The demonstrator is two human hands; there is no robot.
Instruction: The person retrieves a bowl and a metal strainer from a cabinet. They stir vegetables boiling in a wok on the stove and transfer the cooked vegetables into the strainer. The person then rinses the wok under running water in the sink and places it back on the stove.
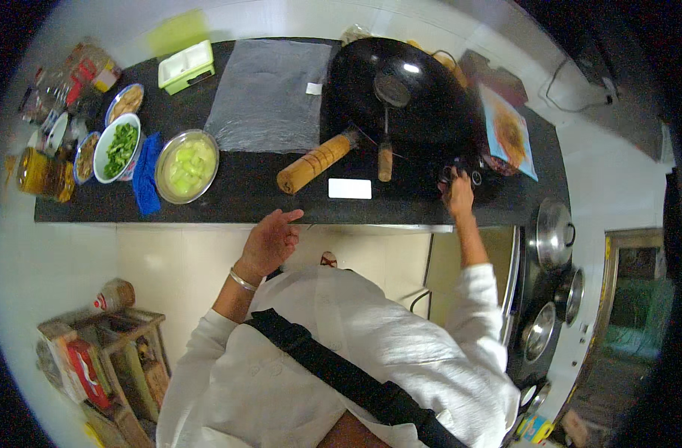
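A large black wok (401,89) with a wooden handle (315,163) sits on the black counter (244,190). A ladle (386,112) with a wooden grip rests inside the wok. My right hand (457,193) reaches to the counter's right part and closes on a small dark knob (460,173) beside the wok. My left hand (270,240) hovers at the counter's front edge, fingers apart, holding nothing; a metal bangle is on that wrist.
A steel bowl of pale green pieces (187,166), a white bowl of chopped greens (118,148), a blue cloth (144,173), a green-and-white box (186,66), jars and small bowls at left. Steel pots (554,233) stand at right. A wooden shelf (109,358) stands lower left.
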